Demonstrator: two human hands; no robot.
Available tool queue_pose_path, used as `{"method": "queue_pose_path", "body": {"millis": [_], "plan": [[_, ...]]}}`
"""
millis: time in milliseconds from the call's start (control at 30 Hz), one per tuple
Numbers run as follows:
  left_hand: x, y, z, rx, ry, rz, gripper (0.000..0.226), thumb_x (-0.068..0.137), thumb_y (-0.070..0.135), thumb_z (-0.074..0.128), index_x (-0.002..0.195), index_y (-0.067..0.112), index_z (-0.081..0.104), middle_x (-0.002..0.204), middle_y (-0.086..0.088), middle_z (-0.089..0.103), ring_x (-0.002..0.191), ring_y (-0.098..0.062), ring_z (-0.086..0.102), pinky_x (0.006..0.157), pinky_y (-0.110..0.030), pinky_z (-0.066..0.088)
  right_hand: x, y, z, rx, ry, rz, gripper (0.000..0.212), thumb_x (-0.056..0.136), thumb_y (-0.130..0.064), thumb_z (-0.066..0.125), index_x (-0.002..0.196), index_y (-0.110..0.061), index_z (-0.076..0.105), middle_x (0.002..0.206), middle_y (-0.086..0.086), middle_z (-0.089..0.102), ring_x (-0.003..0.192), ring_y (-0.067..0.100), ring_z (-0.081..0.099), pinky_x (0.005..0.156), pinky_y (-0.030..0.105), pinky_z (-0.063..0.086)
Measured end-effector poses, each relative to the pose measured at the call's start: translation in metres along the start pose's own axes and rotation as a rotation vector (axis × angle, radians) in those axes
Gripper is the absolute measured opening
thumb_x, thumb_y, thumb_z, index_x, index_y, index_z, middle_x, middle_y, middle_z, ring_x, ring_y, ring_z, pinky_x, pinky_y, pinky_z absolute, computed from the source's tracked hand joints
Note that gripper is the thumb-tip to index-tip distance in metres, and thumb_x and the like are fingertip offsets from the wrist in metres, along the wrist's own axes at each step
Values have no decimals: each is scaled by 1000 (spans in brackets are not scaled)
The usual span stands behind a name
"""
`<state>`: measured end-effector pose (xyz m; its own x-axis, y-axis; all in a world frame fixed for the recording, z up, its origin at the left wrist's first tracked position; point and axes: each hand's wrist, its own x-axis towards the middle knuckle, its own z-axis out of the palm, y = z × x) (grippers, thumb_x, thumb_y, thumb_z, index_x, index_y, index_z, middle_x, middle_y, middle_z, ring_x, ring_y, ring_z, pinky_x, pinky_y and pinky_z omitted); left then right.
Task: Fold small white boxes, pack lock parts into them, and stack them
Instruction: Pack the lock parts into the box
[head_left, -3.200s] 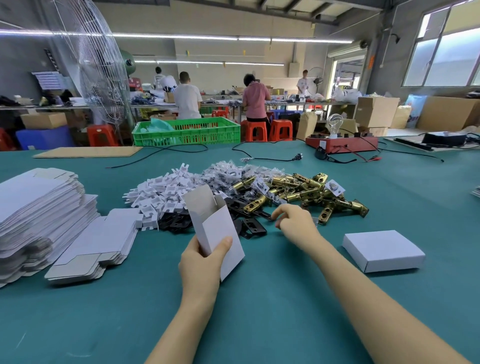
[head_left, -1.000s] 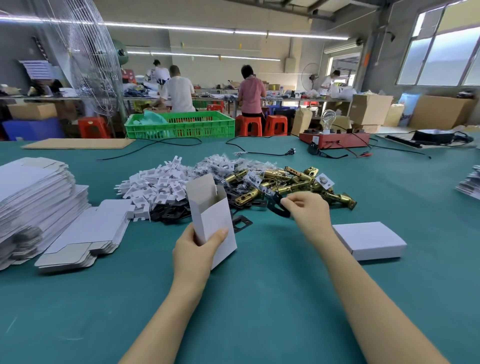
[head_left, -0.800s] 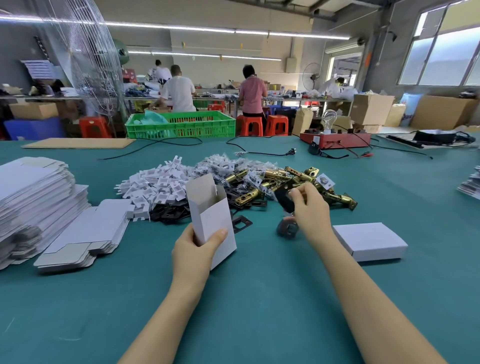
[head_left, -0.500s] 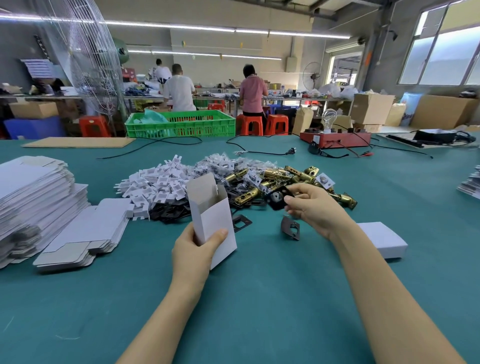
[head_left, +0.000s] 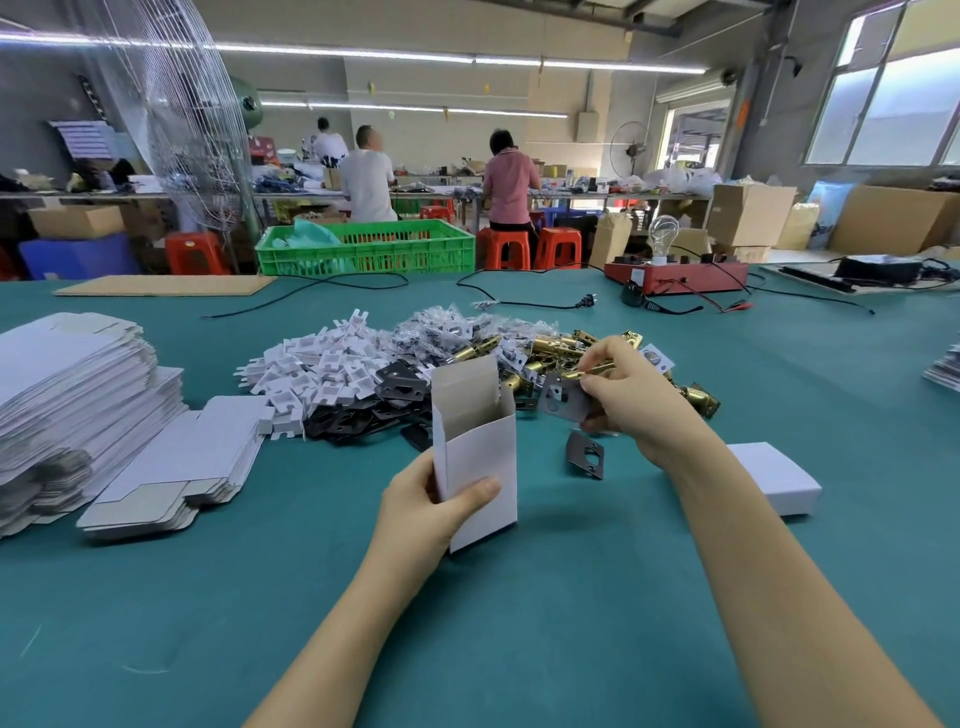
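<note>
Box (head_left: 475, 447), open-topped, gripped upright by left hand (head_left: 426, 501); right hand (head_left: 631, 397) pinches a lock plate (head_left: 563, 400). One closed box (head_left: 774, 478) finished, nothing stacked.

A factory packing floor; behind the green crate (head_left: 366, 247), workers (head_left: 368, 176) sit on red stools (head_left: 557, 248) at cluttered benches; cardboard cartons (head_left: 748, 213) stacked to its right.

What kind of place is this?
Most likely a small factory packing room: stacks of flat white box blanks, a heap of brass lock parts on a long green table, workers at benches behind.
</note>
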<state>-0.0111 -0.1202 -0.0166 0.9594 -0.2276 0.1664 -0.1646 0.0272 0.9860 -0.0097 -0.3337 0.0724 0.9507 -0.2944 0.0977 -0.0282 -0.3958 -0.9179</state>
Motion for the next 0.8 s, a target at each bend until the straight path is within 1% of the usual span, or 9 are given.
{"method": "queue_pose_path", "body": {"millis": [133, 233, 267, 333, 400, 533, 633, 733, 800], "plan": [[0, 0, 1, 21, -6, 11, 37, 65, 31, 78, 101, 32, 71, 98, 10, 76, 92, -11, 71, 81, -33, 57, -2, -10, 3, 327, 10, 76, 31, 93, 15, 35, 79, -1, 58, 83, 19, 63, 53, 14, 68, 49, 19, 53], [0, 0, 1, 24, -9, 12, 37, 65, 30, 77, 101, 31, 71, 98, 10, 76, 93, -13, 71, 85, -37, 57, -4, -16, -1, 459, 0, 26, 31, 84, 22, 41, 79, 3, 65, 90, 21, 67, 64, 17, 72, 56, 19, 55], [0, 0, 1, 24, -10, 13, 37, 65, 30, 77, 102, 31, 71, 98, 9, 76, 93, -13, 71, 86, -38, 57, -6, -16, -2, 401, 27, -20, 29, 82, 20, 47, 80, 0, 68, 91, 19, 69, 68, 17, 72, 59, 19, 56], [-1, 1, 1, 27, -15, 17, 38, 65, 30, 77, 103, 31, 71, 98, 9, 76, 94, -14, 71, 86, -38, 57, -8, -12, -3, 83, 167, -165, 22, 77, 8, 64, 81, -11, 73, 84, 5, 72, 73, 13, 70, 66, 18, 56], [-1, 2, 1, 30, -18, 23, 38, 65, 30, 77, 103, 31, 71, 99, 10, 75, 94, -13, 71, 85, -36, 56, -10, -12, -1, -185, 286, -320, 18, 75, -1, 72, 84, -16, 75, 76, -5, 71, 72, 5, 67, 67, 9, 51], [-1, 2, 2, 27, -13, 19, 38, 65, 30, 77, 104, 30, 71, 98, 10, 75, 94, -13, 70, 85, -36, 56, -11, -21, 1, -271, 311, -441, 29, 75, 5, 64, 97, -12, 73, 81, -2, 70, 76, 9, 66, 71, 4, 47], [-2, 3, 2, 24, -7, 11, 36, 67, 28, 77, 103, 30, 71, 97, 10, 75, 93, -14, 70, 85, -36, 57, -15, -28, 1, -264, 336, -522, 27, 76, 7, 62, 94, -9, 73, 78, 0, 69, 72, 8, 64, 69, 3, 47], [-2, 3, 2, 31, 4, 0, 31, 75, 18, 82, 102, 30, 71, 96, 11, 75, 93, -13, 70, 84, -34, 57, -20, -33, -1, -258, 294, -561, 16, 79, -1, 70, 87, -15, 74, 80, 1, 66, 66, 4, 58, 65, 10, 47], [-1, 3, 2, 33, -6, -6, 30, 78, 16, 81, 102, 30, 71, 96, 10, 75, 93, -14, 70, 83, -33, 57, -22, -38, -3, -272, 243, -545, 8, 79, -12, 76, 84, -18, 72, 84, -1, 56, 62, 4, 50, 61, 8, 39]]}}
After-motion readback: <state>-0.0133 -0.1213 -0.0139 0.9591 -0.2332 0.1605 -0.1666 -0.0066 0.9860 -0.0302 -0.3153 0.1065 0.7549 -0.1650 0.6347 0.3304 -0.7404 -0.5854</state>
